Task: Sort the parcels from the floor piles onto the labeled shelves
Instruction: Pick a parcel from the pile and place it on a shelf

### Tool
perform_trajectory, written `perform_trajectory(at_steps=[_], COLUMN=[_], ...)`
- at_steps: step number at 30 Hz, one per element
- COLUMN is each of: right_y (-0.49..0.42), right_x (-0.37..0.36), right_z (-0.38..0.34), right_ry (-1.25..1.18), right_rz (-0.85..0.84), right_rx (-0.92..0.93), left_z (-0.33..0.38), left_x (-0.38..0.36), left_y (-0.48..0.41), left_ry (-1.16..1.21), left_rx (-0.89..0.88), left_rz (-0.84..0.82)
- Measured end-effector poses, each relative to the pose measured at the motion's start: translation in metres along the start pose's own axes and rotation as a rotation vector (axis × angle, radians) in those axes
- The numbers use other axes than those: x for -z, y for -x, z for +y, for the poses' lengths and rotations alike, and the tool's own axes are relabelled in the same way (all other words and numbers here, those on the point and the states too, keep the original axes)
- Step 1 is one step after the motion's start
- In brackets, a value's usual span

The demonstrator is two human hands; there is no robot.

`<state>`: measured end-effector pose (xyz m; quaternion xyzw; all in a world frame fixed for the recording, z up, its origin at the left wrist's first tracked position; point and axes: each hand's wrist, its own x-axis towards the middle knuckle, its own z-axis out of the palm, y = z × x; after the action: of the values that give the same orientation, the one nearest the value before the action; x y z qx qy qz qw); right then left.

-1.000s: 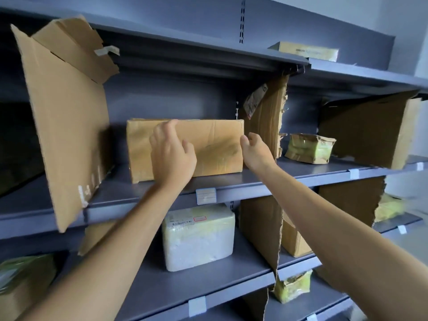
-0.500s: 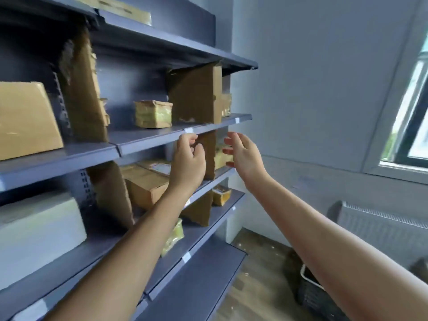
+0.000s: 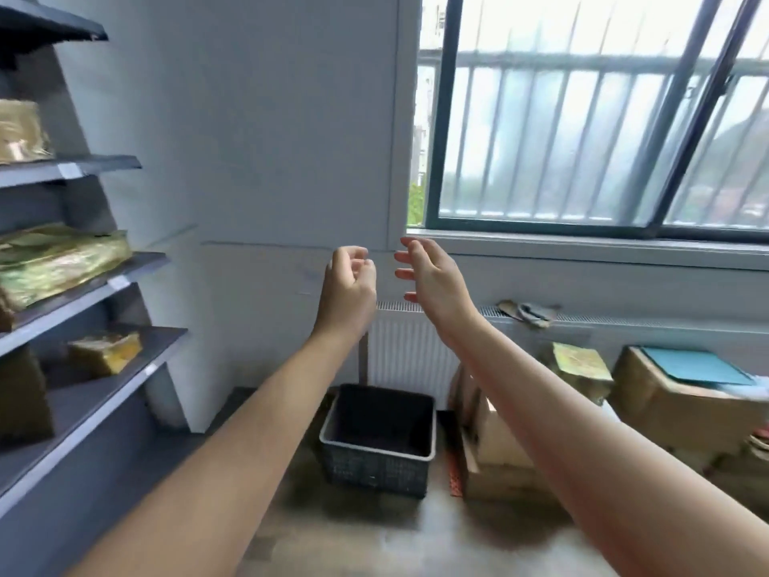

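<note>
The left hand (image 3: 349, 285) is held empty with fingers loosely curled, the right hand (image 3: 432, 281) empty and spread. Brown cardboard parcels (image 3: 666, 410) are piled below-right of the right hand, and grey metal shelves (image 3: 83, 306) are seen left of the left hand.

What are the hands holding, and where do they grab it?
Nothing. The left hand and the right hand are both empty, up in the air.
</note>
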<state>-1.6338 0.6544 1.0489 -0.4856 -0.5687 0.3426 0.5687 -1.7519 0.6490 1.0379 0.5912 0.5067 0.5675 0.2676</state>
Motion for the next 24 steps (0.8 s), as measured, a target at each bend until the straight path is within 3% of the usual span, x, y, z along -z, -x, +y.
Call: perform_trajectory(at_steps=[10,17,24], right_y=[-0.080,-0.177,-0.267], right_x=[0.214,0.322,0.414], right_z=[0.129,0.247,0.345], right_ry=[0.138,0.218,0.248], right_rz=[0.245,0.361,0.423], right_rx=[-0.133,-0.250,-0.390], left_z=[-0.025,-0.085,-0.148], left_x=[-0.275,-0.456,-0.615], left_y=[-0.041,-0.103,-0.160], left_ry=[0.119,0.221,0.150], left_rx=[0.052,0.128,0.261], left_rz=[-0.303,-0.431,-0.540])
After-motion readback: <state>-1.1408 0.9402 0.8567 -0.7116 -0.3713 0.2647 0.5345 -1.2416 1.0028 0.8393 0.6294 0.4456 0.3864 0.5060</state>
